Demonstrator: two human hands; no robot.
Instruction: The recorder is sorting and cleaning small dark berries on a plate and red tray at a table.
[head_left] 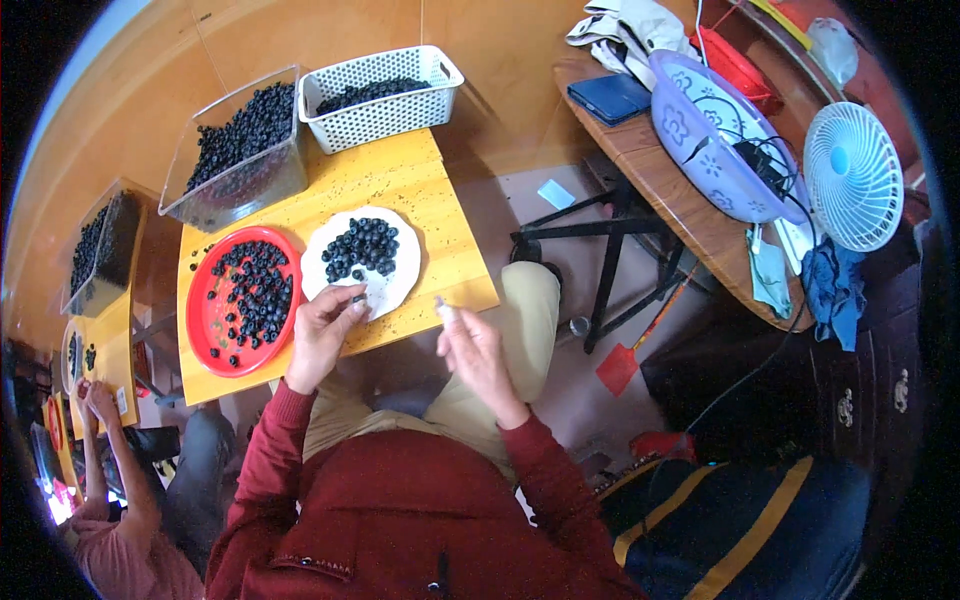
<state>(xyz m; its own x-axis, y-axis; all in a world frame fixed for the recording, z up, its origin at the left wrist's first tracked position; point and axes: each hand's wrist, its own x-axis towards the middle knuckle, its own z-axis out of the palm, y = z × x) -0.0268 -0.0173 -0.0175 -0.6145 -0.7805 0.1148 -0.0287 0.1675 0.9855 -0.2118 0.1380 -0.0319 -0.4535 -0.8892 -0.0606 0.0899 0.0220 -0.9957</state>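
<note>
At the near rim of the white plate [404, 285], my left hand [318, 335] pinches a small dark berry [359, 298] that looks like a blueberry. A cluster of similar dark berries [362, 245] lies on the plate's far half. My right hand [472, 350] is held off the table's near right corner, its fingers drawn together. At its fingertips shows a small whitish thing [443, 311], too small to name. Left of the plate sits a red tray [203, 318] with many scattered berries and a few green bits.
Behind the plates, a clear bin [180, 208] and a white perforated basket [388, 107] hold more berries on the yellow table [440, 225]. A side table [640, 150] at right carries a purple basin [690, 150] and a white fan [850, 175]. Another person's hands [97, 400] work at far left.
</note>
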